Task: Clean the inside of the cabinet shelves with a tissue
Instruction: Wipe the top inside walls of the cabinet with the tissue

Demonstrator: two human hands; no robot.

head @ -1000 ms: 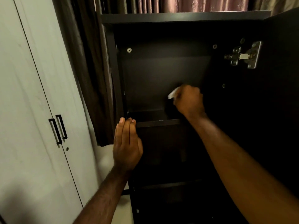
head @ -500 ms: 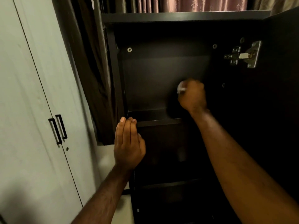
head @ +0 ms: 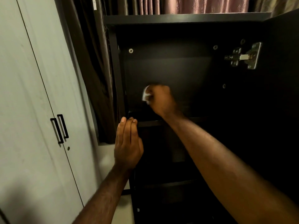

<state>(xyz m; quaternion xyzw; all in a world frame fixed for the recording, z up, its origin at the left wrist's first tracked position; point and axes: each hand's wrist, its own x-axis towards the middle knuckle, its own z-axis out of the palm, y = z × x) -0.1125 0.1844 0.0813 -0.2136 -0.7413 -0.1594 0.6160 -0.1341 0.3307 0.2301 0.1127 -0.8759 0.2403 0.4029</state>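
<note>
The dark cabinet (head: 169, 68) stands open in front of me, its top compartment lit faintly. My right hand (head: 160, 99) reaches into that compartment, fisted around a crumpled white tissue (head: 145, 94), and presses it against the back panel just above the upper shelf (head: 148, 122). My left hand (head: 127, 146) is held flat with fingers together, fingertips touching the front left edge of that shelf and holding nothing. A lower shelf (head: 169, 183) shows dimly beneath.
The cabinet door (head: 284, 78) hangs open on the right with a metal hinge (head: 244, 56). A white wardrobe (head: 32, 110) with black handles (head: 59, 130) fills the left. Dark curtains (head: 93, 70) hang between them, pink curtains behind the cabinet top.
My right hand has swept the tissue leftward across the back panel, after rising slightly. My left hand has stayed at the shelf edge.
</note>
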